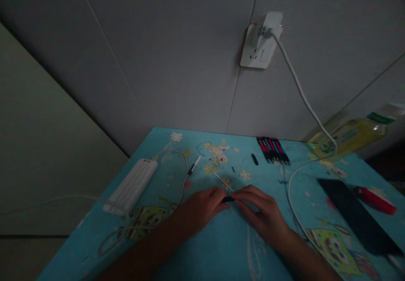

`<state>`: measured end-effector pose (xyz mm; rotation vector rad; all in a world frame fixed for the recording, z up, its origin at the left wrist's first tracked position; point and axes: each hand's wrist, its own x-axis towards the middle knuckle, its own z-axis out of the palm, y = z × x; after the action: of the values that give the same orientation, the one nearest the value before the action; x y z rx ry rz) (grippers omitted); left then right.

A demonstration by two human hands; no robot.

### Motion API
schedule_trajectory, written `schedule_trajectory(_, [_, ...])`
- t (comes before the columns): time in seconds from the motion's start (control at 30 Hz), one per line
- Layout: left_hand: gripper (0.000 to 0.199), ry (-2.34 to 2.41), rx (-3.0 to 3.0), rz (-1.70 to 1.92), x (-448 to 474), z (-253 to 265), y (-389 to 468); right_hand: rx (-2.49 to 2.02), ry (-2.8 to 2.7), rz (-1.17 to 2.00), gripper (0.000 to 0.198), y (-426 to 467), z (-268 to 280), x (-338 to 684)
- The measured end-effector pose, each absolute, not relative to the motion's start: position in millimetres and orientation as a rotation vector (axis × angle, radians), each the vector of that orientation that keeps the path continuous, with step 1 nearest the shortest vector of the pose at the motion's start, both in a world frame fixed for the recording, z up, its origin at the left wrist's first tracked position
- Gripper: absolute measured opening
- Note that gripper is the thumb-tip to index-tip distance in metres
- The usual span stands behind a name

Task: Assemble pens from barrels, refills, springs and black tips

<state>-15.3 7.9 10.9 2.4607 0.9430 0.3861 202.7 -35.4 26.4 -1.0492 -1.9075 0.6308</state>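
Observation:
Between my two hands, over the table, is a short black pen barrel [228,199]. My left hand [207,205] is closed around its left end. At the right end, the fingertips of my right hand [261,211] pinch it, hiding that tip. Just beyond my fingers lies a thin white pen refill [222,181], slanting toward my right hand. Farther off are a tiny black piece [233,169], a black pen cap [255,159] and a white-and-black pen part [194,165].
Several red, blue and black pens [274,150] lie in a row near the wall. A white power strip [133,185] is at left. At right are a dark flat slab [359,215], a red object [375,200], a yellow-liquid bottle [351,135] and a white cable [297,85] from the wall socket [257,53].

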Motion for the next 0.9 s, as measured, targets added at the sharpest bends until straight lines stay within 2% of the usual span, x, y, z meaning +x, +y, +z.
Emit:
schedule_trajectory(0.2, [0.021,0.977,2.428,0.435,-15.5,8.2,7.5,-1.126,-1.89,0.641,0.029,-37.2,26.6,200.1])
schedule_trajectory(0.43, [0.024,0.985,2.633,0.401,-12.9,12.7,5.6,-1.215,-1.901,0.676,0.021,-38.3,24.8,199.4])
schedule_trajectory(0.6, [0.027,1.036,2.605,0.401,-13.3,14.0,8.0,-1.197,-1.925,0.735,0.026,-33.8,22.2,199.0])
schedule_trajectory(0.9, [0.02,1.019,2.523,0.42,-14.5,15.1,7.3,-1.237,-1.926,0.709,0.019,-32.3,21.8,199.0])
